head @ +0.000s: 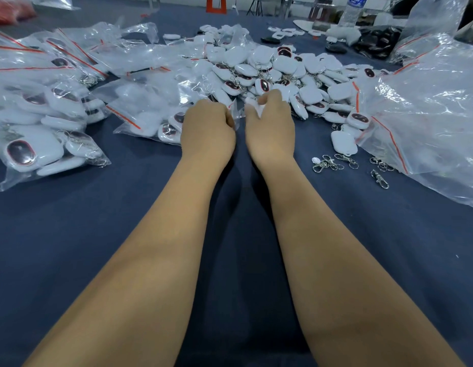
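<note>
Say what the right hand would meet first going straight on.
Most likely the fob pile just beyond the right hand, which seems to pinch a fob at its near edge; depth is unclear.

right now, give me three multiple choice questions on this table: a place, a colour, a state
1. Where do the loose metal clasps lie? A) inside a bag B) on the cloth, right of the right hand C) hanging from a hook
2. What colour is the stripe on the clear bags? A) red B) green C) yellow
3. How is the right hand? A) flat on the cloth B) pinching a white piece C) out of view
1 B: they lie bare on the cloth beside that hand. 2 A: red lines cross the bags. 3 B: thumb and fingers close on the piece.
</note>
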Demonstrator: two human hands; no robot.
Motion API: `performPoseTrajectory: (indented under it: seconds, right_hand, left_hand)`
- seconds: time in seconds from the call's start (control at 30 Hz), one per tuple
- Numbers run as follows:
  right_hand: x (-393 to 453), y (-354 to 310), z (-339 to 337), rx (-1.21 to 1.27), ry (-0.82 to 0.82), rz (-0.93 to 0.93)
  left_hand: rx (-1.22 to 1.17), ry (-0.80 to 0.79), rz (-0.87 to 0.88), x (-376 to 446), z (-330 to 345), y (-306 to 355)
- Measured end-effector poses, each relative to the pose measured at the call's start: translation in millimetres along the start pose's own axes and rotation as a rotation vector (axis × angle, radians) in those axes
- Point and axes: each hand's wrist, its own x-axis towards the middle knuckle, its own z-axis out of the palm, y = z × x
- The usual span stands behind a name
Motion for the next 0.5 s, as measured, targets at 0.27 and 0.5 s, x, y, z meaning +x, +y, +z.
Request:
performPoseTrajectory:
  seconds: [0.27, 0.5]
  right_hand:
    - [-1.2, -12.9, -7.1, 0.672, 0.176, 0.188]
    - [2.4, -9.8, -4.3, 0.679, 0.107, 0.145]
  left_hand:
    - [0.106, -0.014, -0.023, -1.7, 2.0, 0.4]
    - [-0.295, 0.006, -0.089, -2.5, 0.3, 5.1]
